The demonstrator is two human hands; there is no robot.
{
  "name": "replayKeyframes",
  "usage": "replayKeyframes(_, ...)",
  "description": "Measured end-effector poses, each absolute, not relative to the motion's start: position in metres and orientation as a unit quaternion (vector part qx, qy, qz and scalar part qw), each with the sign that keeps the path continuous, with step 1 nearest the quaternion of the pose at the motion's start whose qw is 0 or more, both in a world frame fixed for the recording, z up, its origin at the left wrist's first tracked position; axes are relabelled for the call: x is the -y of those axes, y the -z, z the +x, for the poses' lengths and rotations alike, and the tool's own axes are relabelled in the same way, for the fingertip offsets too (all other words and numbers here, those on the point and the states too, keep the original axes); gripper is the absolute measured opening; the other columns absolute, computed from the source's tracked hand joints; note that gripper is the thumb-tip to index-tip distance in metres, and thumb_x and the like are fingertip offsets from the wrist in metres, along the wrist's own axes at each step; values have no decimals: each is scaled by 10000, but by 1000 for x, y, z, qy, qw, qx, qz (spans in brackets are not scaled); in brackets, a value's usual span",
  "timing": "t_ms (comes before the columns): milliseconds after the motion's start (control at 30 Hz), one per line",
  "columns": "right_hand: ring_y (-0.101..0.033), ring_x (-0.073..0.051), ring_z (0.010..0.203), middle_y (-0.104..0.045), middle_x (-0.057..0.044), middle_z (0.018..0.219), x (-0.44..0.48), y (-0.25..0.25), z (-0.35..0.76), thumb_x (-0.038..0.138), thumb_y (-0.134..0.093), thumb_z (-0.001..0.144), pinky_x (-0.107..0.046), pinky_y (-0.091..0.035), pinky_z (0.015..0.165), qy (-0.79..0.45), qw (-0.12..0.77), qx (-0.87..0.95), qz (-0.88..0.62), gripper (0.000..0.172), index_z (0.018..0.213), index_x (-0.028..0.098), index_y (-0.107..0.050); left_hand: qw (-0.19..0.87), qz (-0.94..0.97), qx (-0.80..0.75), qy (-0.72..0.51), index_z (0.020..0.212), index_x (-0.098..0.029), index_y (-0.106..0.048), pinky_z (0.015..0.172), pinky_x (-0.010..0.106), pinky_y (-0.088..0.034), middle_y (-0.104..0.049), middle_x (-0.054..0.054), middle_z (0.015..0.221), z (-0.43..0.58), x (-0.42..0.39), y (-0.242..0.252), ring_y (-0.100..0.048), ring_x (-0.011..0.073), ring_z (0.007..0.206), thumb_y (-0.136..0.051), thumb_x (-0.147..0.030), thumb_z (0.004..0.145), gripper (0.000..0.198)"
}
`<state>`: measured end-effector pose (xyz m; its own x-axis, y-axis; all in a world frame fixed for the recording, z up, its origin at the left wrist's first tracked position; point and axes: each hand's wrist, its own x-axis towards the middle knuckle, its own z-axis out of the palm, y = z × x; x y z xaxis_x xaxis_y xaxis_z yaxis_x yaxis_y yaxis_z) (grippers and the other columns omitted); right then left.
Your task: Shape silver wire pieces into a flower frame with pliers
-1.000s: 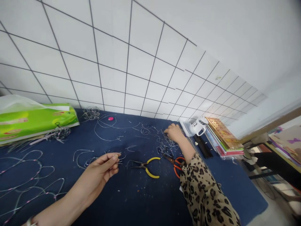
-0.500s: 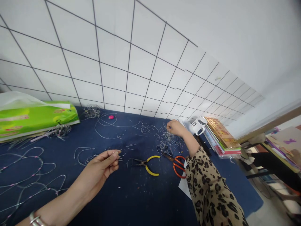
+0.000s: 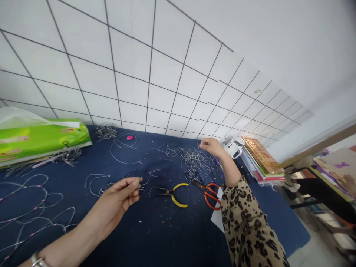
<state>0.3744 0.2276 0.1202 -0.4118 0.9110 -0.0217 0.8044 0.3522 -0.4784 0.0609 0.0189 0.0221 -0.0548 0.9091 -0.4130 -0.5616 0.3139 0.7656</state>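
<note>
My left hand (image 3: 124,193) is closed in a pinch, with short thin wire ends (image 3: 143,184) sticking out past its fingertips. Over the far right part of the table, my right hand (image 3: 211,146) pinches something too small to make out, possibly a bit of wire. Just below and left of it lies a tangled heap of short silvery wire pieces (image 3: 193,157). Yellow-handled pliers (image 3: 178,194) rest between my hands on the dark blue cloth (image 3: 178,237). Orange-handled scissors (image 3: 213,195) lie near my right forearm, partly on a white paper (image 3: 218,218).
Looped wire with pink beads (image 3: 44,196) spreads at the left. Behind it sit a green tissue pack (image 3: 41,137) and a wire bundle (image 3: 106,131). A pink object (image 3: 129,137) lies near the tiled wall (image 3: 133,96). A white mug (image 3: 233,148) stands beside stacked books (image 3: 261,159).
My right hand has lifted slightly up and to the right, off the wire heap, uncovering more of it. My left hand keeps its pinch and has barely moved.
</note>
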Motion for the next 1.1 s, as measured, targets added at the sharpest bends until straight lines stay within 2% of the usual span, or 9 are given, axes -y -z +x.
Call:
replayKeyframes(100, -593, -123, 624, -650, -38, 747, -214, -114, 367, 374, -490, 813, -221, -414, 539, -310, 151, 784, -516, 249, 908, 174, -603, 665, 187, -466, -553, 914, -160, -658, 564, 186, -510, -548, 19, 755, 62, -18, -23, -522, 85, 630, -701, -209, 695, 228)
replayKeyframes(267, -603, -108, 588, -675, -59, 763, -190, -103, 353, 389, -517, 798, -186, -406, 465, -420, 180, 747, -484, 279, 927, 158, -606, 667, 188, -459, -556, 902, -165, -657, 557, 186, -508, -548, 12, 750, 63, -17, -23, -523, 82, 620, -716, -196, 678, 234)
replayKeyframes(533, -614, -112, 633, -684, -75, 833, -175, -95, 349, 321, -588, 748, -186, -435, 493, -505, 206, 705, -453, 270, 955, 149, -593, 672, 178, -456, -556, 881, -165, -661, 561, 181, -508, -557, -2, 733, 66, -15, -29, -530, 75, 611, -726, -184, 663, 229)
replayKeyframes(733, -633, -137, 710, -674, -77, 902, -167, -92, 350, 247, -614, 711, -231, -486, 582, -527, 212, 696, -439, 292, 990, 163, -591, 672, 174, -455, -558, 871, -164, -665, 557, 185, -513, -581, 3, 722, 66, -15, -31, -546, 78, 600, -732, -176, 651, 231)
replayKeyframes(867, -639, -143, 739, -674, -72, 900, -167, -84, 350, 186, -565, 727, -254, -510, 625, -497, 196, 717, -447, 281, 1006, 167, -593, 670, 173, -460, -556, 877, -165, -665, 558, 184, -517, -592, 4, 720, 66, -15, -32, -553, 79, 594, -728, -170, 651, 234)
replayKeyframes(1100, -623, -114, 676, -657, -72, 940, -205, -58, 380, 139, -487, 751, -229, -497, 565, -388, 223, 708, -546, 278, 1011, 177, -576, 670, 183, -462, -551, 884, -167, -659, 559, 173, -511, -568, 2, 732, 64, -16, -28, -543, 74, 611, -718, -180, 672, 220)
